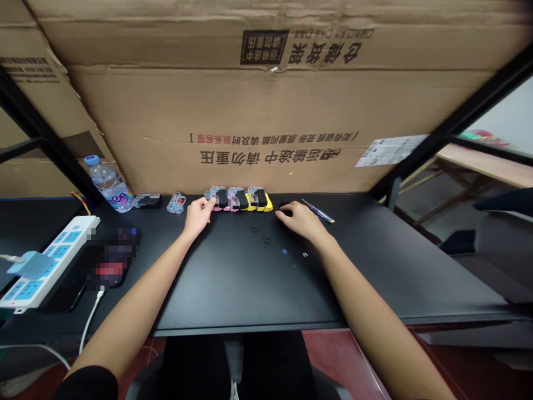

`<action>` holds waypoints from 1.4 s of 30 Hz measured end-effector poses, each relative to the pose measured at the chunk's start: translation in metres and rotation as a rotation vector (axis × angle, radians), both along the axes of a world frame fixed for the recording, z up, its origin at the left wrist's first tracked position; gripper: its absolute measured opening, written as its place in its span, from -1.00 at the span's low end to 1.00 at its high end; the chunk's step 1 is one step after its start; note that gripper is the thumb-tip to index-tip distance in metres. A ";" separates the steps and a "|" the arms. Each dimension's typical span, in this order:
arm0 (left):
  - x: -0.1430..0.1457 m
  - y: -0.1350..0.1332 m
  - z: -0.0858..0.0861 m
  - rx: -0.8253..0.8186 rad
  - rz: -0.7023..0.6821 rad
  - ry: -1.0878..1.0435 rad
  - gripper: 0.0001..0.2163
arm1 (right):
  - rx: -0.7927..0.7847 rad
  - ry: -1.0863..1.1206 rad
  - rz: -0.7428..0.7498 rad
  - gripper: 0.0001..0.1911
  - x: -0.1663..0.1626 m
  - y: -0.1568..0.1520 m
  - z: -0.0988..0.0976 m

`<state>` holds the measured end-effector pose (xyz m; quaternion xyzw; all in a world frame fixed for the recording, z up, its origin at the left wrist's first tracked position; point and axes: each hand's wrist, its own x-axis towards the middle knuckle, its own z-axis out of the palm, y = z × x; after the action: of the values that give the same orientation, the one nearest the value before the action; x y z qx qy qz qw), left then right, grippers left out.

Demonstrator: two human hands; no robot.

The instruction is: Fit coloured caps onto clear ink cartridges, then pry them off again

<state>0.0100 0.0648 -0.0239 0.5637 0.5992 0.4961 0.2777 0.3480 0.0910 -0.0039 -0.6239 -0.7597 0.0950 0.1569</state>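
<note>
My left hand (197, 215) is closed, with thumb and forefinger against the left end of a small pink, black and clear plastic block (220, 199). A second pink block (238, 199) and a yellow one (260, 199) stand in line to its right. My right hand (303, 220) rests on the table with fingers curled over a small dark piece (285, 208), mostly hidden. Just beyond that hand lies a thin screwdriver-like tool (318, 211). Nearer me are two small black rings (254, 229), a blue disc (285, 251) and a white C-shaped bit (305, 254).
Cardboard (266, 105) walls the back of the black table (233, 289). At left stand a water bottle (109, 183), a black block (149, 201), a clear piece (177, 203), a power strip (50, 264) and a phone (119, 255) with a white cable (92, 316).
</note>
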 end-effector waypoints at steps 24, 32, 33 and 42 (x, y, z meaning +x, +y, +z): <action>0.005 -0.027 0.013 0.038 -0.259 0.651 -0.70 | 0.302 0.415 0.199 -0.71 -0.041 -0.024 0.016; 0.017 -0.031 0.017 0.106 -0.372 0.784 -0.53 | 0.221 0.417 0.365 -0.84 -0.050 -0.020 -0.005; 0.018 -0.031 0.018 0.094 -0.367 0.794 -0.52 | 0.225 0.418 0.369 -0.84 -0.049 -0.019 -0.007; 0.015 -0.039 0.032 0.122 -0.343 0.807 -0.68 | 0.275 0.433 0.347 -0.82 -0.041 -0.011 -0.014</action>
<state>0.0255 0.0261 0.0079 0.8188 0.5270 0.2178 0.0660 0.3071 0.0797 -0.0180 -0.4228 -0.8096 0.1475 0.3796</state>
